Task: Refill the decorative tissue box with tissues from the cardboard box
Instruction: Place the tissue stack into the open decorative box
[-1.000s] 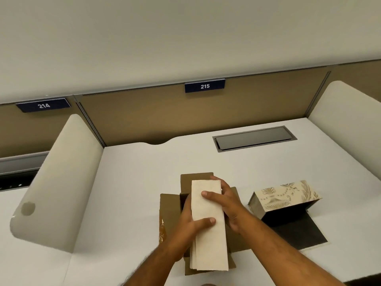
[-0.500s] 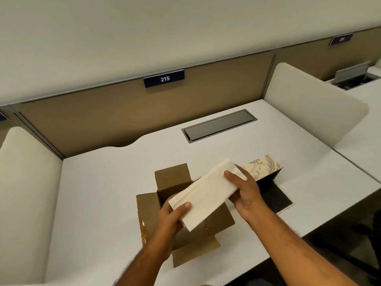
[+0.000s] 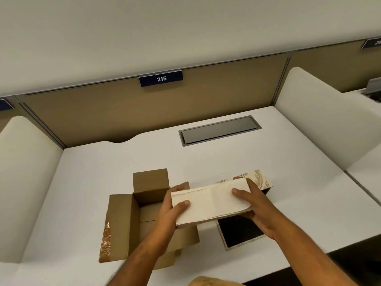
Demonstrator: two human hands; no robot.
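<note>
A cream stack of tissues (image 3: 210,202) is held level between both hands, just above the desk. My left hand (image 3: 173,205) grips its left end and my right hand (image 3: 255,209) grips its right end. An open brown cardboard box (image 3: 132,219) with its flaps spread sits below and to the left of the stack. The decorative tissue box (image 3: 261,179), cream with a leaf pattern, lies on its side behind the stack, mostly hidden by it. Its dark flap (image 3: 239,232) lies open on the desk under my right hand.
The white desk (image 3: 86,182) has rounded cream dividers on the left (image 3: 24,178) and right (image 3: 321,124). A grey cable hatch (image 3: 218,130) is set into the desk at the back. A tan panel with a sign reading 215 (image 3: 160,78) closes the rear.
The tissue stack has come up out of the cardboard box, turned from lengthwise to crosswise, and moved right, in front of the decorative box. The view has swung and steadied.
</note>
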